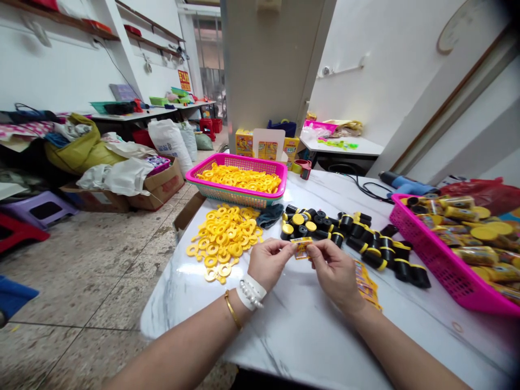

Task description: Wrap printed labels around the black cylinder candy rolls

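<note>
Between my fingertips is a small yellow printed wrapper (pixel 302 248), held up over the table. My left hand (pixel 268 262) pinches its left edge, and my right hand (pixel 333 271) pinches the right one. Partly behind my right wrist lies a stack of similar yellow printed wrappers (pixel 368 284). Beyond my hands spread several black cylinders with yellow ends (pixel 357 233). A heap of yellow plastic rings (pixel 223 238) lies to the left of my left hand.
A pink basket (pixel 238 158) of yellow rings stands at the back left. On the right, another pink basket (pixel 430 265) holds wrapped cylinders. Behind it lies a blue heat gun (pixel 408 184) with a black cable. Yellow printed boxes (pixel 244 142) stand at the back.
</note>
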A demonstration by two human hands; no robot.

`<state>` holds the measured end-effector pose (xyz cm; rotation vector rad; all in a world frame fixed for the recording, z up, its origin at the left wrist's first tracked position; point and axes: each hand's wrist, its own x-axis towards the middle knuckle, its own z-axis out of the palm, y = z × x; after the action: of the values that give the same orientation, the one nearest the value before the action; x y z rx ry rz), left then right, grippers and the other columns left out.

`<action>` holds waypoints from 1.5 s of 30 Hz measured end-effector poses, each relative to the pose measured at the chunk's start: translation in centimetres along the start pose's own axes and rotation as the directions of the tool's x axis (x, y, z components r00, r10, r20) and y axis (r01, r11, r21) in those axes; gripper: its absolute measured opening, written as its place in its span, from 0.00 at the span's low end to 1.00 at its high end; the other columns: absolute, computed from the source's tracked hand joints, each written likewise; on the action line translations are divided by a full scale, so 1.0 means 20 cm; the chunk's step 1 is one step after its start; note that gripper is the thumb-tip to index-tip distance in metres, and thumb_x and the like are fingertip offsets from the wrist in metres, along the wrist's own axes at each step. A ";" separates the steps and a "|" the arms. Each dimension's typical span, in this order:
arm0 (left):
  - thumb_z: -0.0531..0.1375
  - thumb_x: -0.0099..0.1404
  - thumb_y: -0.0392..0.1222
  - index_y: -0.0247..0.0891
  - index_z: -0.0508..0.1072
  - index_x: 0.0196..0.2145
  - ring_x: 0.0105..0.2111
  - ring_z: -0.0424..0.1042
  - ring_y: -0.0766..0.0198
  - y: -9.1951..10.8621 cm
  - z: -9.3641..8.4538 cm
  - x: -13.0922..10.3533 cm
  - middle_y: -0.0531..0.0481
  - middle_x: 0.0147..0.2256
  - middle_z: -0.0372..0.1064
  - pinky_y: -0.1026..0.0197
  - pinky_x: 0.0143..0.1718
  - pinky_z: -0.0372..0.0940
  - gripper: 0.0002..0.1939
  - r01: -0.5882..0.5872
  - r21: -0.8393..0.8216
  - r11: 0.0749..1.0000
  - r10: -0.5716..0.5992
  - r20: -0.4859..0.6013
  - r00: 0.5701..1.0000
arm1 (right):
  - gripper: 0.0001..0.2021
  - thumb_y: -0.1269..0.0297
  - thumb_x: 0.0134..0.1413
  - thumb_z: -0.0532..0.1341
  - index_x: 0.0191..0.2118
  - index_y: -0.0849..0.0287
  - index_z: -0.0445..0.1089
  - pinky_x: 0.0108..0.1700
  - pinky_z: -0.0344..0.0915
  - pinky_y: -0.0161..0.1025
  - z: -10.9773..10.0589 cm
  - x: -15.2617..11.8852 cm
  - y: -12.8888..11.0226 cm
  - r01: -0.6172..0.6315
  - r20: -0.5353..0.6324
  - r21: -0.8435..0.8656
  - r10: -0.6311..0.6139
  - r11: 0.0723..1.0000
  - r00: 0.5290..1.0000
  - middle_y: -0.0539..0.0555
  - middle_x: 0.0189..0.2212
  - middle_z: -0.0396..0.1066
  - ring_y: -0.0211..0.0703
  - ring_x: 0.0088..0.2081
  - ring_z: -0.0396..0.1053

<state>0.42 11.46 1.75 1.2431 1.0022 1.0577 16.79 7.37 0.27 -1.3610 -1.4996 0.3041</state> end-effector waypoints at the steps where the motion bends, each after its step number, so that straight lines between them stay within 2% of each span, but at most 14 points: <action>1: 0.65 0.56 0.53 0.33 0.81 0.30 0.18 0.55 0.71 0.01 0.00 -0.01 0.56 0.16 0.59 0.65 0.21 0.50 0.18 0.018 -0.011 1.000 -0.018 0.006 1.000 | 0.11 0.58 0.64 0.59 0.31 0.57 0.70 0.29 0.62 0.35 0.00 0.00 0.00 0.007 0.006 -0.005 -0.007 1.000 1.000 0.48 0.22 0.68 0.37 0.25 0.65; 5: 0.67 0.54 0.55 0.32 0.80 0.33 0.16 0.53 0.73 0.04 0.00 -0.02 0.57 0.16 0.59 0.66 0.19 0.47 0.20 0.129 -0.090 0.987 -0.124 0.058 0.991 | 0.11 0.59 0.64 0.59 0.32 0.57 0.71 0.29 0.62 0.35 0.02 -0.01 -0.01 0.037 0.043 -0.013 -0.037 0.999 0.998 0.48 0.24 0.69 0.37 0.25 0.65; 9: 0.71 0.49 0.52 0.32 0.75 0.29 0.15 0.56 0.74 0.05 0.00 0.00 0.53 0.19 0.66 0.68 0.15 0.43 0.19 0.271 -0.187 0.944 -0.253 0.118 0.960 | 0.13 0.58 0.66 0.57 0.32 0.57 0.72 0.31 0.64 0.36 0.00 0.02 -0.01 0.098 0.096 -0.047 -0.093 0.994 0.991 0.50 0.25 0.71 0.39 0.27 0.68; 13: 0.70 0.49 0.50 0.34 0.70 0.27 0.13 0.58 0.75 0.04 -0.02 0.04 0.50 0.24 0.71 0.68 0.13 0.39 0.18 0.331 -0.268 0.905 -0.321 0.080 0.944 | 0.14 0.54 0.66 0.56 0.40 0.57 0.75 0.35 0.64 0.38 -0.05 0.06 0.03 0.150 0.028 -0.277 -0.148 0.949 0.989 0.54 0.32 0.75 0.42 0.30 0.70; 16: 0.70 0.50 0.48 0.32 0.73 0.30 0.13 0.59 0.76 0.04 -0.05 0.07 0.50 0.26 0.72 0.69 0.13 0.39 0.17 0.320 -0.279 0.905 -0.301 0.110 0.947 | 0.17 0.51 0.65 0.57 0.49 0.54 0.74 0.34 0.63 0.38 -0.03 0.06 0.07 0.165 0.119 -0.495 -0.122 0.853 0.985 0.55 0.37 0.75 0.43 0.32 0.72; 18: 0.71 0.50 0.46 0.31 0.75 0.32 0.14 0.60 0.77 0.03 -0.06 0.08 0.48 0.28 0.73 0.70 0.13 0.39 0.17 0.320 -0.285 0.904 -0.294 0.132 0.947 | 0.17 0.50 0.63 0.59 0.51 0.53 0.74 0.33 0.62 0.38 0.01 0.05 0.08 0.192 0.192 -0.587 -0.095 0.787 0.977 0.55 0.37 0.75 0.45 0.34 0.73; 23: 0.71 0.49 0.39 0.28 0.77 0.30 0.16 0.56 0.80 0.03 -0.07 0.10 0.49 0.27 0.72 0.74 0.13 0.41 0.13 0.386 -0.372 0.844 -0.367 0.125 0.922 | 0.13 0.60 0.59 0.62 0.49 0.55 0.71 0.40 0.64 0.40 0.06 0.06 0.05 0.258 0.305 -0.616 -0.077 0.745 0.949 0.56 0.43 0.74 0.50 0.44 0.72; 27: 0.69 0.52 0.35 0.29 0.75 0.28 0.15 0.54 0.81 0.04 -0.08 0.13 0.49 0.27 0.71 0.75 0.12 0.40 0.08 0.441 -0.442 0.781 -0.415 0.159 0.896 | 0.11 0.65 0.57 0.62 0.47 0.56 0.70 0.39 0.65 0.41 0.05 0.06 0.06 0.198 0.278 -0.607 -0.028 0.770 0.960 0.55 0.41 0.75 0.50 0.43 0.72; 32: 0.67 0.56 0.34 0.28 0.75 0.29 0.15 0.53 0.81 0.03 -0.09 0.14 0.49 0.27 0.71 0.76 0.12 0.40 0.06 0.460 -0.446 0.768 -0.419 0.194 0.887 | 0.16 0.62 0.56 0.62 0.49 0.59 0.70 0.38 0.66 0.41 0.06 0.07 0.11 0.102 0.218 -0.519 0.017 0.848 0.976 0.55 0.38 0.75 0.48 0.39 0.73; 35: 0.66 0.58 0.33 0.28 0.76 0.31 0.15 0.53 0.81 0.01 -0.09 0.15 0.47 0.29 0.72 0.76 0.12 0.40 0.04 0.466 -0.446 0.765 -0.417 0.209 0.885 | 0.12 0.63 0.53 0.63 0.43 0.59 0.73 0.40 0.67 0.42 0.03 0.09 0.11 0.099 0.242 -0.442 0.012 0.892 0.970 0.57 0.40 0.74 0.47 0.38 0.73; 37: 0.65 0.59 0.33 0.28 0.77 0.32 0.15 0.53 0.81 0.00 -0.09 0.15 0.46 0.30 0.73 0.76 0.12 0.40 0.04 0.466 -0.452 0.761 -0.415 0.213 0.885 | 0.11 0.63 0.50 0.65 0.41 0.59 0.74 0.39 0.68 0.42 -0.01 0.10 0.11 0.019 0.228 -0.317 0.056 0.948 0.972 0.55 0.37 0.74 0.45 0.35 0.72; 39: 0.64 0.60 0.33 0.28 0.77 0.32 0.15 0.52 0.81 -0.01 -0.08 0.15 0.46 0.30 0.74 0.76 0.12 0.40 0.04 0.478 -0.458 0.749 -0.427 0.218 0.878 | 0.14 0.60 0.49 0.66 0.42 0.59 0.74 0.36 0.69 0.42 -0.05 0.12 0.10 -0.145 0.226 -0.091 0.162 0.985 0.961 0.53 0.33 0.75 0.43 0.32 0.72; 42: 0.64 0.60 0.32 0.28 0.76 0.32 0.15 0.52 0.81 -0.01 -0.06 0.15 0.47 0.30 0.73 0.76 0.12 0.38 0.03 0.515 -0.468 0.718 -0.459 0.239 0.856 | 0.21 0.55 0.47 0.69 0.46 0.60 0.73 0.37 0.72 0.44 -0.08 0.13 0.08 -0.400 0.324 0.291 0.304 0.869 0.896 0.53 0.29 0.76 0.44 0.31 0.75; 45: 0.63 0.61 0.31 0.28 0.75 0.33 0.15 0.52 0.81 -0.01 -0.06 0.14 0.47 0.30 0.72 0.76 0.12 0.38 0.03 0.527 -0.486 0.697 -0.459 0.263 0.849 | 0.22 0.55 0.44 0.71 0.46 0.61 0.75 0.40 0.73 0.46 -0.07 0.13 0.06 -0.454 0.396 0.388 0.299 0.802 0.868 0.54 0.30 0.77 0.44 0.31 0.75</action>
<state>0.01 14.48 1.36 0.5059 0.7927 0.7422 19.11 9.30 1.20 -1.2371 -1.2674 1.1258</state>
